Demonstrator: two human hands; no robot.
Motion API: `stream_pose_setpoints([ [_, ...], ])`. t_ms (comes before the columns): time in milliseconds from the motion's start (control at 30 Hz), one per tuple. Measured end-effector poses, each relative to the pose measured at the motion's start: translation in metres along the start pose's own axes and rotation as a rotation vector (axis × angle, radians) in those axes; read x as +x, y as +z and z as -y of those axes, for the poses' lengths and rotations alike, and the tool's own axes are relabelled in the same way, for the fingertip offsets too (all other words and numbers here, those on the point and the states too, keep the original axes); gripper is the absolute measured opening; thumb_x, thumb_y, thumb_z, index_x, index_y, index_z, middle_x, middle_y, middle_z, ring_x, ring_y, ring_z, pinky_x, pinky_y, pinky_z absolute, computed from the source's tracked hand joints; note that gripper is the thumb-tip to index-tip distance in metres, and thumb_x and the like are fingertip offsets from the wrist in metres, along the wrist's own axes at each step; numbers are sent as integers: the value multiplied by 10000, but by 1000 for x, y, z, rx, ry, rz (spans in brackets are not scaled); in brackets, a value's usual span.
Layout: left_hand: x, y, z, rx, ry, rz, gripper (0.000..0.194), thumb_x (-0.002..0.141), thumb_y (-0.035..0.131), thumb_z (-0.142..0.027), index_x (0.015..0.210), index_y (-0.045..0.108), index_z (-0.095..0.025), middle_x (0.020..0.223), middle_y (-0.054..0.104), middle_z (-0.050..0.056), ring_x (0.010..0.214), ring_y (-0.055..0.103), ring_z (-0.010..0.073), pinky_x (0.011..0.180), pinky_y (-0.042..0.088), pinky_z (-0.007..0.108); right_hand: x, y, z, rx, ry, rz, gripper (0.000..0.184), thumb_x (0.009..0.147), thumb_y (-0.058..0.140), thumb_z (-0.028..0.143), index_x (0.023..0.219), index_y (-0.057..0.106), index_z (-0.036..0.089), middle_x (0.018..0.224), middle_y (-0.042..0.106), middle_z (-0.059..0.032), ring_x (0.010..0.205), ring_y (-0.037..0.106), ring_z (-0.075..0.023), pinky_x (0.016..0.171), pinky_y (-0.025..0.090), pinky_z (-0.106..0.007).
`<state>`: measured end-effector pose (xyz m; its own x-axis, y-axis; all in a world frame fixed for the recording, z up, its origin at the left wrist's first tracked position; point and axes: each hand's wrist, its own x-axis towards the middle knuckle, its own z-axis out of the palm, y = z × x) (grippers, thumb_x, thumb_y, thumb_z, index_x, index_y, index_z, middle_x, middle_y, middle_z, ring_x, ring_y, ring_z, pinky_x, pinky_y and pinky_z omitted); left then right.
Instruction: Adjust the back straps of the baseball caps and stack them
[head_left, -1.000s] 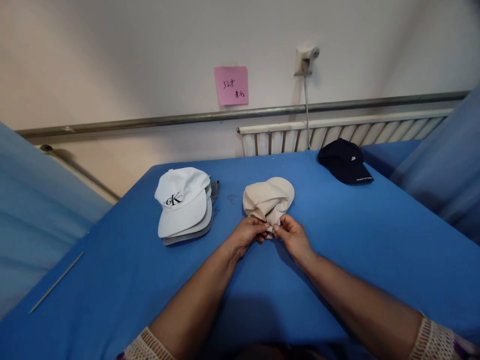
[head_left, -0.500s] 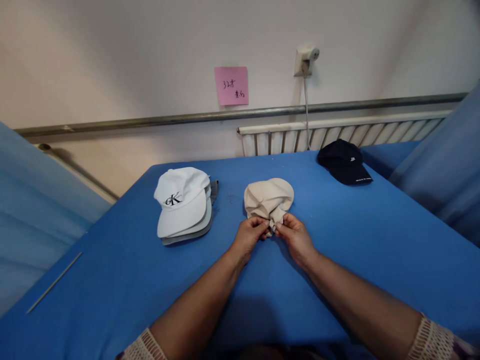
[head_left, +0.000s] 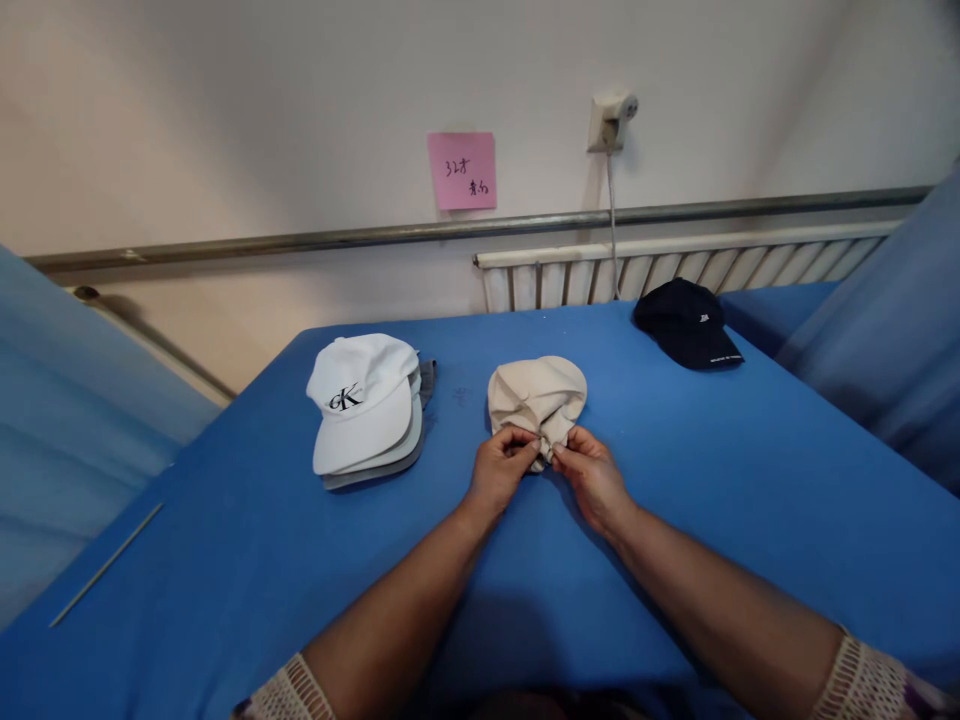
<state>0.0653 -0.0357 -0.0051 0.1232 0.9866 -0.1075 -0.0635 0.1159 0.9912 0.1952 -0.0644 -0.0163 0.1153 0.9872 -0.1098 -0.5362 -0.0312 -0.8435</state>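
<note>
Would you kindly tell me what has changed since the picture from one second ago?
The folds of the beige fabric cap have shifted, and its curved brim stands out less at the far right. The left hand and right hand both keep pinching its near edge. The white-topped stack of fabric caps and the dark fabric cap stayed put.

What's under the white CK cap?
Beneath the white cap, a light brim shows, then a dark grey brim nearest the blue surface. A grey piece sticks out at picture right. Whatever lies under the white crown is covered; exact count can't be told.
</note>
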Motion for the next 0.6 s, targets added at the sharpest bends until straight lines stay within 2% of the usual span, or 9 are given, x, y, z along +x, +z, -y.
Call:
stream_pose_setpoints([
  [267,1,-3,5,189,148,45,223,711,745,-299,879,731,-153,768,693,32,657,600,123,623,477,221,1,1,1,-5,-16,-31,211,644,758,305,809,669,208,737,616,8,622,469,-119,602,384,-249],
  [367,2,-3,6,188,126,75,234,704,754,-297,880,722,-146,750,690,31,645,605,121,624,481,225,1,1,1,10,-10,-33,203,633,762,292,789,663,208,713,602,16,604,454,-113,598,376,-251],
  [600,1,-3,-2,18,-7,130,299,637,807,-328,836,713,-127,734,688,30,646,611,116,648,497,235,1,2,2,14,-7,-16,222,638,763,298,818,665,214,728,627,10,600,473,-118,587,380,-257],
])
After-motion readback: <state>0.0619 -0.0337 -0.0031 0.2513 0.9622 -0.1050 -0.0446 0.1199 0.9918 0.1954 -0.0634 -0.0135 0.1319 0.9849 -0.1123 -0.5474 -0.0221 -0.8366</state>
